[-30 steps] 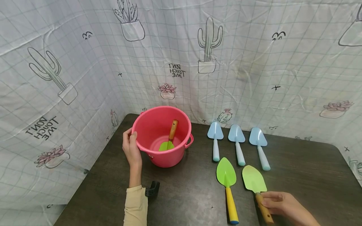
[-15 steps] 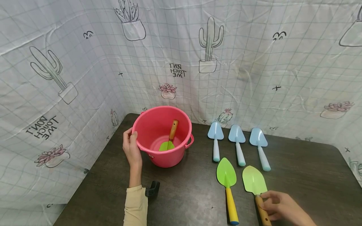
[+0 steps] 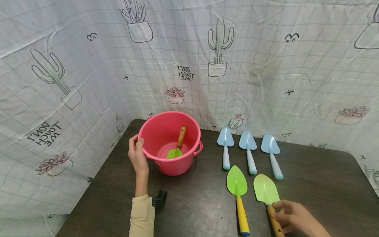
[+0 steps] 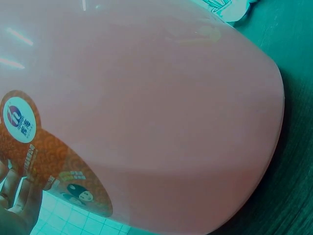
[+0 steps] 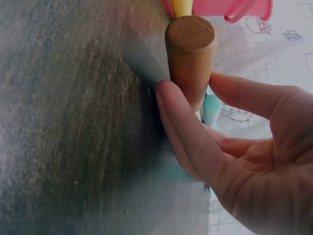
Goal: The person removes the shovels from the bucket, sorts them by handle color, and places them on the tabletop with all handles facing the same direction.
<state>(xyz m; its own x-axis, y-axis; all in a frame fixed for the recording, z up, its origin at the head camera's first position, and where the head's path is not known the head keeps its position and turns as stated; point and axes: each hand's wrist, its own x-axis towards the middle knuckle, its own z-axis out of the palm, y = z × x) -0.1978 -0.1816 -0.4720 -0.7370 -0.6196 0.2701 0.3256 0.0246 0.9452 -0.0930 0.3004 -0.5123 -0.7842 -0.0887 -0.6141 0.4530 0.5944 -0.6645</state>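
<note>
My left hand grips the left rim of a pink bucket, thumb over the edge. Inside leans a green trowel with a wooden handle. In the left wrist view the bucket wall fills most of the picture, with fingers at the lower left. My right hand pinches another trowel with a light green blade near the top of its wooden handle; that trowel lies low over the table. From the right wrist, the wooden handle shows between thumb and fingers.
A green trowel with a yellow handle lies left of the held one. Behind are three pale blue trowels: left, middle and right. The dark table ends at a cactus-print cloth.
My right hand and the wooden handle in it have shifted slightly left since a second ago. The left hand and bucket stay put.
</note>
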